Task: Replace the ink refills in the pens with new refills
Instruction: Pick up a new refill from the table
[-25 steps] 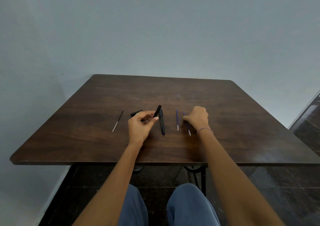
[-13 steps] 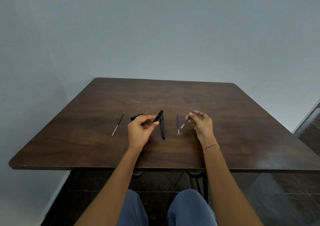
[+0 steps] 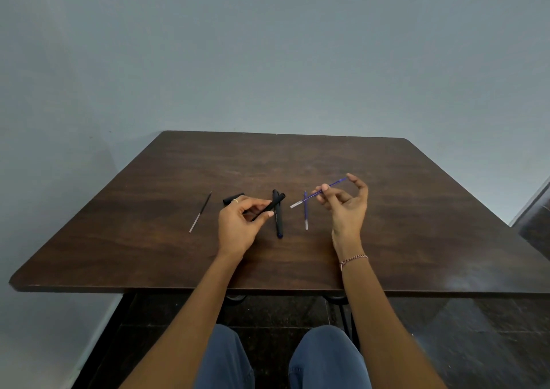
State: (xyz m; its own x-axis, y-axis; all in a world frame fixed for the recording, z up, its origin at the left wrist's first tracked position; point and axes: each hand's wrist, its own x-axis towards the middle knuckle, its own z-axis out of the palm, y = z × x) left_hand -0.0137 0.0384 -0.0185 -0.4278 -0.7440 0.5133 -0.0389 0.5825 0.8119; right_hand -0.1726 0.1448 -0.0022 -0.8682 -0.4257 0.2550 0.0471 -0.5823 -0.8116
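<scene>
Table (image 3: pixel 387 210) carries everything, you sit at its near edge. Your left hand (image 3: pixel 238 224) pinches a black barrel (image 3: pixel 272 205) between thumb and fingers, open end angled up and right, toward your other hand. Your right hand (image 3: pixel 346 207) holds a blue refill (image 3: pixel 321 192) in the fingertips, lifted off the table, clear tip pointing left at the barrel, tail sticking out past the fingers to the upper right. Rest of that hand is loosely open.

Just right of the left grip, a second pen (image 3: pixel 278 216) lies whole on the table, partly under the barrel. Between the two grips, a spare blue refill (image 3: pixel 305 211) lies flat. Behind the left knuckles, a black cap (image 3: pixel 233 198). Well left of that hand, a thin dark refill (image 3: pixel 201 216), likely the old one pulled out.

Step looks like: old refill out, new one about to go in. Next you need to line the tip up with the barrel mouth and slide it in straight; mouth is small, refill is thin and bendy, so grip closer to the tip.
</scene>
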